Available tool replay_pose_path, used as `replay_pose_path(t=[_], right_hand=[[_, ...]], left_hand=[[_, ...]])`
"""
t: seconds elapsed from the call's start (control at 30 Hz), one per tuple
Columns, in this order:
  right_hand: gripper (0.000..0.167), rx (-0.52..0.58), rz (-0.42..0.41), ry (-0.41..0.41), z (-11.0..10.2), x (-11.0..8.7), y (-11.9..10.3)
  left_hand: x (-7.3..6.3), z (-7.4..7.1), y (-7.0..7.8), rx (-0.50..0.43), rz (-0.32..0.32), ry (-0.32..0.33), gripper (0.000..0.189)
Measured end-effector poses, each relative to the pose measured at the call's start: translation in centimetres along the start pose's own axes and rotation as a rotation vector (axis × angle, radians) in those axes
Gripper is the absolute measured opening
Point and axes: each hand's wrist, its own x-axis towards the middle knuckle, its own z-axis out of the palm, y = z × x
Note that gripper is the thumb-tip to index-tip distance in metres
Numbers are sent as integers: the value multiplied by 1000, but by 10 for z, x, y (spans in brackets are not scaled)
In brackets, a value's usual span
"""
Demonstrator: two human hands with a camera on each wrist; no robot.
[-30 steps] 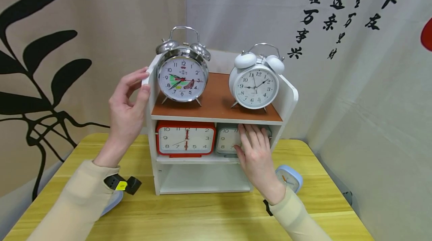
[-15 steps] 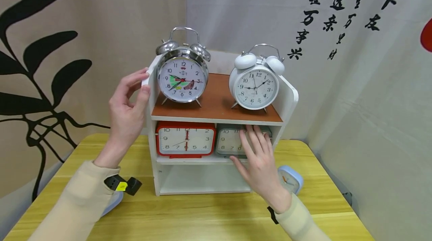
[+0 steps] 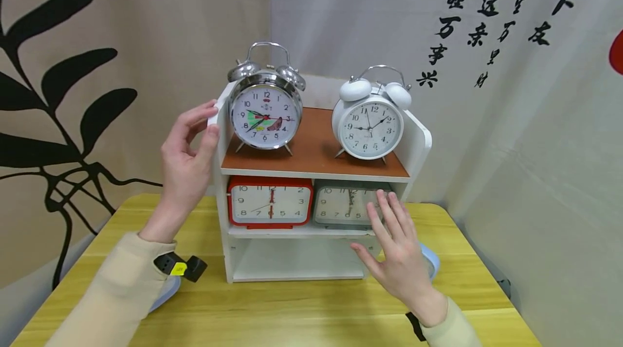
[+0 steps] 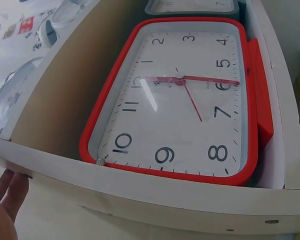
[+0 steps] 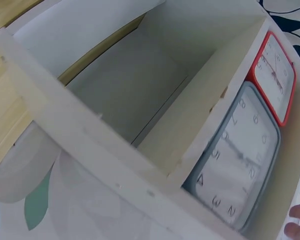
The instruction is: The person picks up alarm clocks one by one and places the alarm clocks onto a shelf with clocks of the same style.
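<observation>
My left hand (image 3: 187,158) pinches the upper left side panel of a small white shelf (image 3: 419,144) between thumb and fingers. My right hand (image 3: 396,249) is held in front of the shelf's right side, fingers straight and spread, holding nothing. Behind its fingertips, a grey rectangular alarm clock (image 3: 336,204) stands in the middle compartment. To the left of that is a red rectangular alarm clock (image 3: 247,202), also large in the left wrist view. On the brown top board stand a silver twin-bell alarm clock (image 3: 265,117) and a white twin-bell alarm clock (image 3: 371,131).
The shelf stands on a yellow wooden table (image 3: 272,314). A light blue clock (image 3: 432,260) is partly hidden behind my right hand. Another light blue object (image 3: 166,292) shows beside my left forearm. Curtains with a black plant print and characters hang behind.
My right hand has drawn back from the grey clock, toward me and to the right, uncovering most of its face. The left hand has kept its place on the side panel.
</observation>
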Motion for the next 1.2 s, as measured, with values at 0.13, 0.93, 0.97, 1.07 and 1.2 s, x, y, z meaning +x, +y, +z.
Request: replay_pose_path(t=[0.13, 0.93, 0.97, 1.07, 1.2], right_hand=[[69, -20, 21, 8, -9, -8, 7], [76, -108, 293, -90, -41, -75, 57], [77, -114, 298, -94, -41, -77, 58], [77, -124, 311, -107, -40, -85, 61], [77, -129, 370, -151, -40, -95, 65]], left_hand=[[0, 1, 0, -11, -3, 3, 34], [0, 0, 1, 6, -1, 2, 34], [0, 0, 1, 6, -2, 1, 34], [0, 1, 1, 6, -5, 1, 34], [1, 1, 2, -1, -5, 3, 34]])
